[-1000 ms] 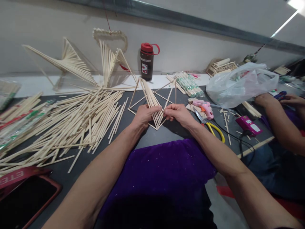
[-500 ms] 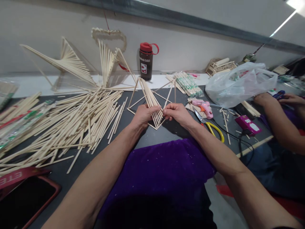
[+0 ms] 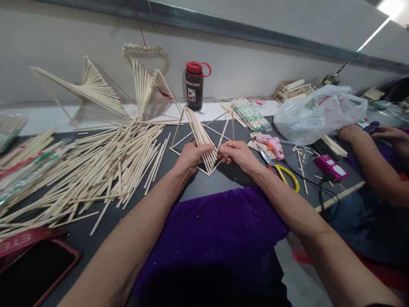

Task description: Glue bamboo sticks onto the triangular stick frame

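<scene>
Hold sticks [image 3: 200, 133] even, clasped in left hand [image 3: 191, 158], within the frame [image 3: 224, 129] at twelve o'clock; with right hand [image 3: 232, 151] pinched at their four-o'clock edge (cannot tell on which), press gently, without skewing the frame.

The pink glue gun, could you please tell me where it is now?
In the head view, the glue gun lies to the right of the right hand, just beyond the scissors with yellow handles.
</scene>
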### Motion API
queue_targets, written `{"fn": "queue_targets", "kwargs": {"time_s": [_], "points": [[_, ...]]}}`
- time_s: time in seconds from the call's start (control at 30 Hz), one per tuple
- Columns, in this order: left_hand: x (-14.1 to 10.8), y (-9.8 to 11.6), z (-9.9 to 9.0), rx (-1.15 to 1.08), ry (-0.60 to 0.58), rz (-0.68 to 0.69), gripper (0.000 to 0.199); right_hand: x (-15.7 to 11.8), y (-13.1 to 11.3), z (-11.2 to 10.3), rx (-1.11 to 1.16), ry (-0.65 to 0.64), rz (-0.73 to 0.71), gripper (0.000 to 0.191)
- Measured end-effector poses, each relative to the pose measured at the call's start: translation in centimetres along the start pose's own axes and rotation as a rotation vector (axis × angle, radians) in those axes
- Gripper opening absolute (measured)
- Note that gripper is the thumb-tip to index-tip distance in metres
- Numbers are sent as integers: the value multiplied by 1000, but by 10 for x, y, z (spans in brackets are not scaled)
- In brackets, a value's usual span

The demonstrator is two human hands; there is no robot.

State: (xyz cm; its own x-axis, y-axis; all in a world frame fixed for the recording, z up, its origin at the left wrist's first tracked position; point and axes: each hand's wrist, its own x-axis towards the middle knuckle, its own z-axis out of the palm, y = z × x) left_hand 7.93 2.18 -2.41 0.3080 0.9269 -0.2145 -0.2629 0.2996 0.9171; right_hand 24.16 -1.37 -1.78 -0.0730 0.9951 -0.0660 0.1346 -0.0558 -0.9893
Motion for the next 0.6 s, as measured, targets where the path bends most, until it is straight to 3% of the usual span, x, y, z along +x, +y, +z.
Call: {"fn": "queue_targets", "kwargs": {"time_s": [0.33, 0.47, 0.6], "points": [[1, 6, -7, 47, -39, 5, 32, -5, -2, -6, -12, 46, -23, 20], [0, 14, -12, 29, 62, 95, 33, -8, -14, -25, 49, 237, -179, 18], [0, 19, -15, 57, 125, 129, 33, 7, -29, -50, 63, 480, -325, 15]]}}
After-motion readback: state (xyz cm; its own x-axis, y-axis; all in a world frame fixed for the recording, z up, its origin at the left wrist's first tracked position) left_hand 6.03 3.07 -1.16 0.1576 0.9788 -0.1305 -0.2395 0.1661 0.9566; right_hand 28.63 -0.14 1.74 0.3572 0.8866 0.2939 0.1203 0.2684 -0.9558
